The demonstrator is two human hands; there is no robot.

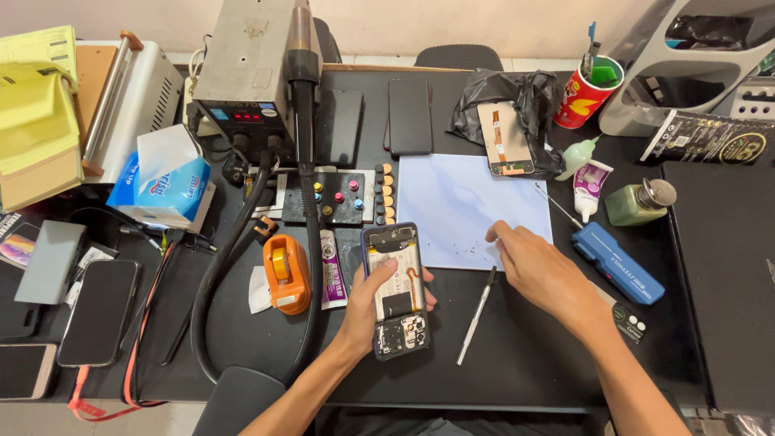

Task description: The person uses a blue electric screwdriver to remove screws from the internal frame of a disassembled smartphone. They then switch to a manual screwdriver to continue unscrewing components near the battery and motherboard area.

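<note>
My left hand (367,303) grips an opened smartphone (395,291) with its back cover off, showing the battery and circuit board. It is held just above the black table near the front edge. My right hand (537,266) rests on the lower right corner of a pale blue work mat (464,206), fingertips pinched over small specks there; whether it holds anything I cannot tell. A slim metal screwdriver (478,311) lies on the table between my two hands.
A hot-air station (246,69) with a black hose stands at the back left. An orange tape dispenser (286,273), glue tube (329,270), blue tool case (617,262), green bottle (638,202), red cup (585,93), spare screen (504,137) and several phones surround the mat.
</note>
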